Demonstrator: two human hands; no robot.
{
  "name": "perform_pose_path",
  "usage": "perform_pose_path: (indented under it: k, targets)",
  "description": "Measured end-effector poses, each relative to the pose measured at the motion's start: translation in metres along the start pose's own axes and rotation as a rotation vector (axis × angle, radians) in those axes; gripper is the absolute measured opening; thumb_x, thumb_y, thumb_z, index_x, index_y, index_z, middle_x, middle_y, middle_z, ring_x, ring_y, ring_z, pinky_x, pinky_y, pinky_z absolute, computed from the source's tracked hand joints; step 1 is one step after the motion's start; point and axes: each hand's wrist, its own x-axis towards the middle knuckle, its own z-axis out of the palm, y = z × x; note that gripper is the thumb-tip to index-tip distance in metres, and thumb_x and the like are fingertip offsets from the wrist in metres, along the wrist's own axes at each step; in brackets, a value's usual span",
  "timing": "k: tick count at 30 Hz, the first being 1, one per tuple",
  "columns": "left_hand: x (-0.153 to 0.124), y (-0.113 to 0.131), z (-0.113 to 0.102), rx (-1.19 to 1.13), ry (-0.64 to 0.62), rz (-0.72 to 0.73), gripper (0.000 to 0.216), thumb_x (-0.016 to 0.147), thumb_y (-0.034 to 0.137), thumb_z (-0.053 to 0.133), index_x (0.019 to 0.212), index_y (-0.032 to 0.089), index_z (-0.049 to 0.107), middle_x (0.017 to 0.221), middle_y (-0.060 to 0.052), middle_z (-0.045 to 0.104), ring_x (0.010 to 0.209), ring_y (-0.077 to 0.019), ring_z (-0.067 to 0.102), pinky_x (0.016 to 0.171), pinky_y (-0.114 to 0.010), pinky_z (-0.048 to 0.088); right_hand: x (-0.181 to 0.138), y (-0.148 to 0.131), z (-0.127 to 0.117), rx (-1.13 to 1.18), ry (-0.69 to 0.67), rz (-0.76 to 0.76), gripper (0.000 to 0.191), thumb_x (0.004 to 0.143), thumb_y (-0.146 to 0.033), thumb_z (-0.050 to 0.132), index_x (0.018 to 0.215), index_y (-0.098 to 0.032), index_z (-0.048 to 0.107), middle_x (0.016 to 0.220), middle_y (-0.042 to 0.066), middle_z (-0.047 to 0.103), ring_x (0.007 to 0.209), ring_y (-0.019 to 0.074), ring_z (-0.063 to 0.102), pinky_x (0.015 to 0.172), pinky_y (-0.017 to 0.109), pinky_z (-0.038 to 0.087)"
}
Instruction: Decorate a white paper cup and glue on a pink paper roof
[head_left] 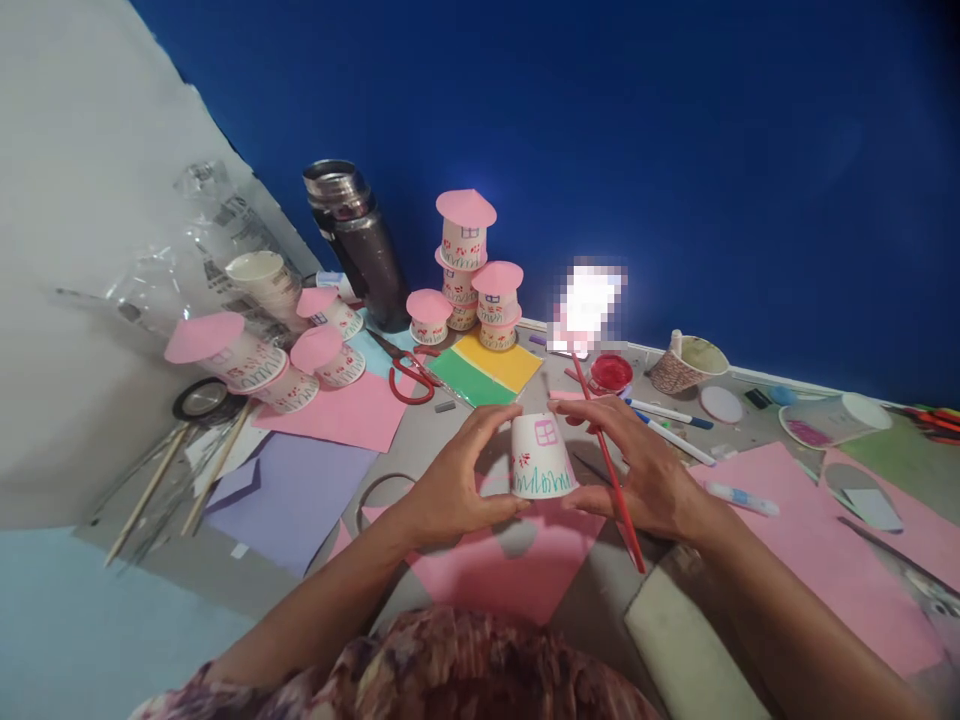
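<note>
An upside-down white paper cup (541,462) is held between my two hands above the table. It carries a drawn purple window, small red flower dabs and green grass strokes round its rim. My left hand (454,475) grips the cup's left side, thumb low and fingers near the top. On the other side, my right hand (649,475) holds the cup by fingertips and thumb. A slim red paintbrush (624,525) is also tucked in the right hand, slanting across the fingers. Below lies pink paper (517,575) with round cutouts.
Decorated cup towers (463,245) with pink cone roofs stand behind, beside a dark flask (364,250). Red-handled scissors (409,380), a red paint pot (611,373), markers (667,412) and a patterned cup (675,370) surround the hands. More roofed cups (247,365) lie left, near purple paper (300,490).
</note>
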Motion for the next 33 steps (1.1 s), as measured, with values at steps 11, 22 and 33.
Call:
perform_pose_path:
  k: [11, 22, 33]
  targets:
    - [0.002, 0.001, -0.003, 0.204, 0.117, 0.124, 0.083, 0.073, 0.011, 0.072, 0.148, 0.029, 0.041, 0.145, -0.012, 0.052, 0.137, -0.0317, 0.053, 0.114, -0.052, 0.05, 0.0, -0.015, -0.039, 0.2, 0.937, 0.216, 0.05, 0.092, -0.067, 0.069, 0.097, -0.02, 0.083, 0.065, 0.004, 0.074, 0.052, 0.0201, 0.065, 0.046, 0.033, 0.042]
    - [-0.001, 0.002, -0.003, 0.136, 0.111, 0.163, 0.085, 0.072, 0.015, 0.073, 0.15, 0.031, 0.042, 0.145, -0.012, 0.05, 0.136, -0.0357, 0.051, 0.113, -0.056, 0.05, -0.01, -0.049, -0.056, 0.302, 0.8, 0.135, 0.011, 0.089, -0.027, 0.079, 0.079, -0.022, 0.083, 0.069, 0.006, 0.073, 0.059, 0.0221, 0.067, 0.042, 0.035, 0.047]
    - [-0.002, 0.005, -0.001, 0.087, 0.087, 0.176, 0.081, 0.076, 0.021, 0.078, 0.149, 0.029, 0.044, 0.142, -0.012, 0.052, 0.133, -0.0338, 0.054, 0.111, -0.052, 0.052, -0.02, -0.042, -0.055, 0.245, 0.561, 0.091, 0.02, 0.091, -0.011, 0.067, 0.09, -0.024, 0.082, 0.077, 0.005, 0.077, 0.063, 0.0206, 0.068, 0.057, 0.037, 0.061]
